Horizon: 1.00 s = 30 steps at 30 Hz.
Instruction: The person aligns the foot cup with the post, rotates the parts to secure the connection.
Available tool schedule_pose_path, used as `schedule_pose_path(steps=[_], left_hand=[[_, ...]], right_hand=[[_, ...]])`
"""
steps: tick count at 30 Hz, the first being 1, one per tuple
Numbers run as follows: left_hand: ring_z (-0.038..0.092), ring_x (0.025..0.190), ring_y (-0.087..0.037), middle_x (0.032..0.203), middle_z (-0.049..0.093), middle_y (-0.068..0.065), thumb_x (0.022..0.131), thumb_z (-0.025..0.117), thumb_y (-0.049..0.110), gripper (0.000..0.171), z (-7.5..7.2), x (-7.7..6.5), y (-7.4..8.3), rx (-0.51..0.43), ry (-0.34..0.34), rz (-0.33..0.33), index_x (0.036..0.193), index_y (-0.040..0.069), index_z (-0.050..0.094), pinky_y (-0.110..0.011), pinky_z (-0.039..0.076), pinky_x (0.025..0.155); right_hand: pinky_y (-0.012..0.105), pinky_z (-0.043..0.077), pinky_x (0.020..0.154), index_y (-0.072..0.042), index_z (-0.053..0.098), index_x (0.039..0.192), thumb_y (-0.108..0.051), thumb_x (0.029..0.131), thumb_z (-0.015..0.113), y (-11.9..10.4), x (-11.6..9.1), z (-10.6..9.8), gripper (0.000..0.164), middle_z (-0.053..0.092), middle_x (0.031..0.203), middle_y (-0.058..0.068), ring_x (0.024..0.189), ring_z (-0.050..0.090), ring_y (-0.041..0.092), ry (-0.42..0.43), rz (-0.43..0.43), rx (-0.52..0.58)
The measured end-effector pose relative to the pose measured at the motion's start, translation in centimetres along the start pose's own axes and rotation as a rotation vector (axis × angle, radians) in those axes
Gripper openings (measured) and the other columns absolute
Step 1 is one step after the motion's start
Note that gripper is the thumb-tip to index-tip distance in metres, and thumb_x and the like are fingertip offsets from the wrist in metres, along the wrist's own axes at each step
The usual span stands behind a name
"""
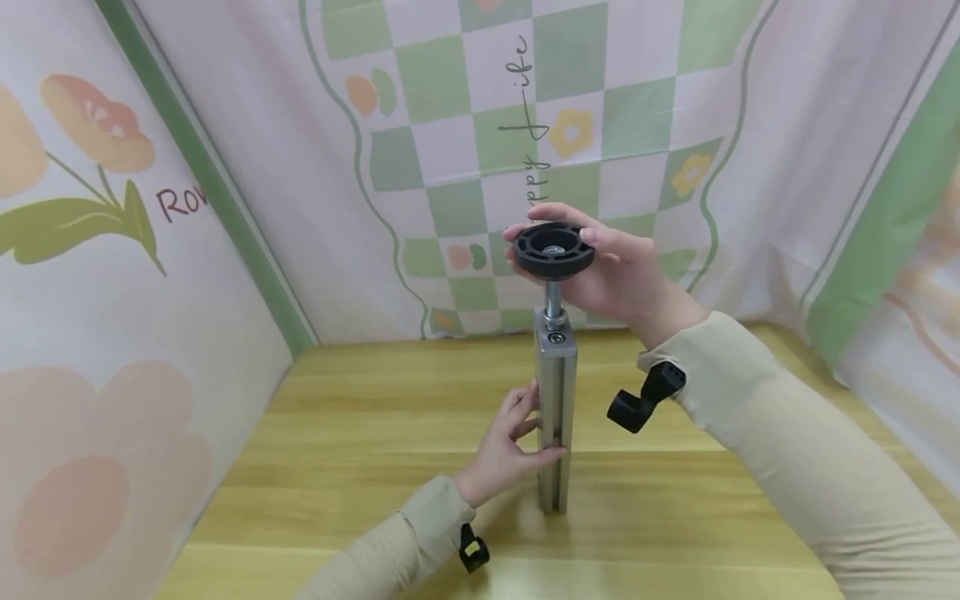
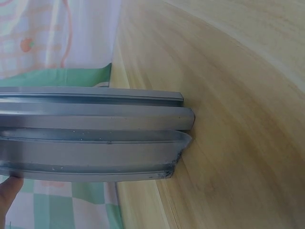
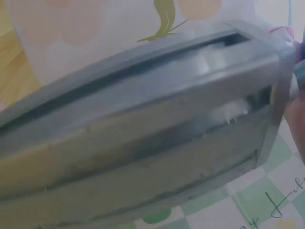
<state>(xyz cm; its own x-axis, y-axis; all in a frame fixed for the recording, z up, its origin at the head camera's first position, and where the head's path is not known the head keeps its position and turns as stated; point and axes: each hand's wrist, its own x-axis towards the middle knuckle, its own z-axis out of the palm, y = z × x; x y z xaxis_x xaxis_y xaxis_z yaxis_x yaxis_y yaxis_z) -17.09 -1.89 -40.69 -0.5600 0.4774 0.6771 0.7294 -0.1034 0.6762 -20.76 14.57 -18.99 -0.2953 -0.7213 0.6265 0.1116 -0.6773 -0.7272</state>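
An aluminium extrusion profile (image 1: 551, 392) stands upright on the wooden table, with a flat end plate (image 1: 557, 348) and a screw on top. From the plate rises a metal stem (image 1: 553, 296) that carries a black round levelling foot (image 1: 555, 265), its ribbed side facing up. My left hand (image 1: 504, 454) grips the profile about midway up, thumb across the near face. Around the foot's rim, my right hand (image 1: 618, 271) holds with its fingers. The left wrist view shows the profile's lower end (image 2: 90, 152) at the table; the right wrist view shows its grooved sides (image 3: 157, 119).
The wooden table (image 1: 360, 417) spreads around the profile. Behind it hangs a green-and-white checked curtain (image 1: 435, 100), and printed fabric (image 1: 82, 308) stands on the left. Black camera mounts (image 1: 637, 408) sit on both wrists.
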Motion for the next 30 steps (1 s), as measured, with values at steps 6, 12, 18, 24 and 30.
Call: schedule_pose_path(steps=[6, 12, 18, 24, 30], left_hand=[[0.045, 0.112, -0.014, 0.120, 0.038, -0.025, 0.073, 0.071, -0.015, 0.114, 0.0, 0.2, 0.0, 0.005, 0.005, 0.051, 0.149, 0.041, 0.007, -0.034, 0.054, 0.091], [0.045, 0.112, -0.015, 0.119, 0.038, -0.025, 0.073, 0.072, -0.014, 0.113, 0.2, 0.1, 0.1, 0.011, 0.006, 0.048, 0.150, 0.039, 0.007, -0.033, 0.054, 0.091], [0.044, 0.113, -0.015, 0.120, 0.039, -0.024, 0.073, 0.072, -0.013, 0.114, 0.3, 0.2, 0.4, 0.006, 0.006, 0.008, 0.149, 0.042, 0.007, -0.033, 0.053, 0.092], [0.043, 0.114, -0.013, 0.119, 0.039, -0.023, 0.074, 0.072, -0.012, 0.114, 0.3, 0.3, 0.6, -0.007, 0.002, -0.036, 0.147, 0.045, 0.007, -0.033, 0.052, 0.095], [0.042, 0.115, -0.011, 0.122, 0.038, -0.023, 0.075, 0.072, -0.010, 0.110, 0.3, 0.2, 0.7, -0.019, 0.001, -0.064, 0.149, 0.042, 0.008, -0.031, 0.051, 0.095]], right_hand=[[0.025, 0.045, 0.098, -0.010, 0.052, 0.125, -0.017, 0.091, 0.061, -0.4, -0.4, 0.3, 0.036, 0.056, 0.125, 0.008, 0.114, 0.052, 0.019, 0.129, -0.054, -0.286], [0.025, 0.051, 0.090, -0.014, 0.055, 0.117, -0.007, 0.085, 0.066, 0.0, -0.3, 2.3, 0.034, 0.054, 0.116, 0.007, 0.106, 0.054, 0.019, 0.449, -0.097, -0.532], [0.019, 0.053, 0.074, -0.015, 0.054, 0.111, 0.009, 0.078, 0.062, 0.3, 0.4, 4.7, 0.042, 0.054, 0.106, 0.006, 0.088, 0.059, 0.014, 0.758, -0.093, -0.904], [0.017, 0.047, 0.067, -0.004, 0.053, 0.109, -0.003, 0.071, 0.080, 1.1, 1.0, 6.0, 0.047, 0.047, 0.097, -0.004, 0.081, 0.052, 0.014, 0.928, -0.146, -1.330], [0.016, 0.046, 0.066, 0.001, 0.050, 0.114, -0.004, 0.070, 0.080, 1.2, 1.1, 6.1, 0.054, 0.040, 0.096, -0.007, 0.080, 0.048, 0.015, 0.923, -0.147, -1.434]])
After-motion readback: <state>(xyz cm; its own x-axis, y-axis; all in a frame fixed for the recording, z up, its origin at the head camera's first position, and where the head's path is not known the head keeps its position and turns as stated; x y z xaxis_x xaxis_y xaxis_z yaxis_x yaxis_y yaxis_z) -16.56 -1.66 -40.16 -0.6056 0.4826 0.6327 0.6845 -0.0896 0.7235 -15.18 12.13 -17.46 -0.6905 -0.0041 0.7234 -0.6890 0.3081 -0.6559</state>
